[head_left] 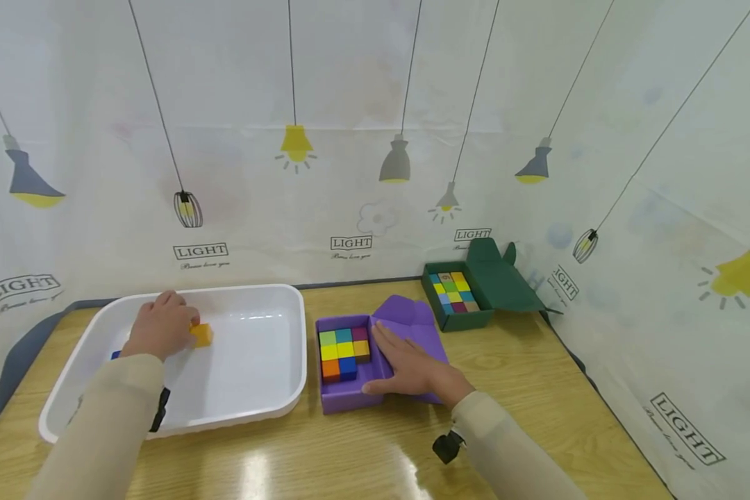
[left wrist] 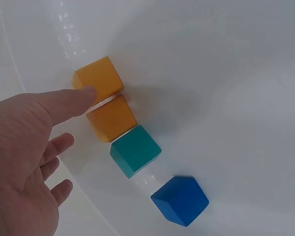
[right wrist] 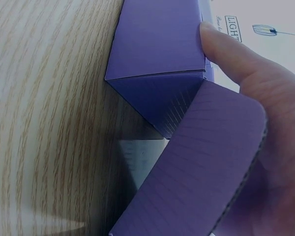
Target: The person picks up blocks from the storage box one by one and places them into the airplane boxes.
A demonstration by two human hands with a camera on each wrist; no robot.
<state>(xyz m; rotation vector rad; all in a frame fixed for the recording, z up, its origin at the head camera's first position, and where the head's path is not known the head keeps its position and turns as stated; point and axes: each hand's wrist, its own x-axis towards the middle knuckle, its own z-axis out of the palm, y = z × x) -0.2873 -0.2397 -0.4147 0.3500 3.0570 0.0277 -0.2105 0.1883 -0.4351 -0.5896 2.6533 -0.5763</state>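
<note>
In the head view my left hand (head_left: 162, 326) reaches into a white tray (head_left: 256, 371). The left wrist view shows one digit touching an orange cube (left wrist: 102, 78), the other fingertips loosely bent and apart from the cubes. Beside that cube stand a second orange cube (left wrist: 113, 120), a teal cube (left wrist: 135, 150) and, slightly apart, a blue cube (left wrist: 181, 200). My right hand (head_left: 406, 364) rests with fingers extended across the hinge side of an open purple box (head_left: 350, 401), its thumb at the near wall. Rows of coloured cubes (head_left: 345, 348) fill the box's left part.
A green box (head_left: 469, 321) with coloured cubes inside stands at the back right, its lid (head_left: 506, 285) folded open to the right. The purple lid (head_left: 428, 333) lies partly under the right hand. A patterned cloth (head_left: 362, 208) hangs behind the wooden table (head_left: 325, 451).
</note>
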